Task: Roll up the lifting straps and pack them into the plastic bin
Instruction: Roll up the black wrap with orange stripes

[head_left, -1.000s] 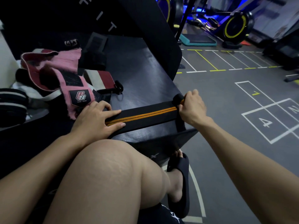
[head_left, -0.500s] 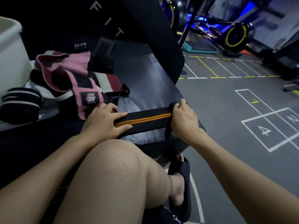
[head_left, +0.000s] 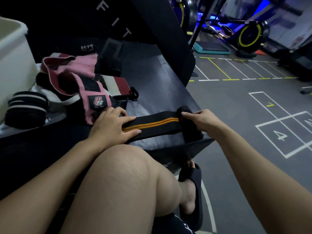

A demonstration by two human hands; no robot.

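A black lifting strap with two orange stripes lies stretched flat across the near edge of a dark padded desk, at the centre of view. The left hand presses its spread, straight fingers flat on the strap's 9 o'clock end. The right hand curls round the rolled 3 o'clock end, pinching it. At 10 o'clock sits a heap of pink and maroon straps, a rolled black-and-white strap, and a white plastic bin.
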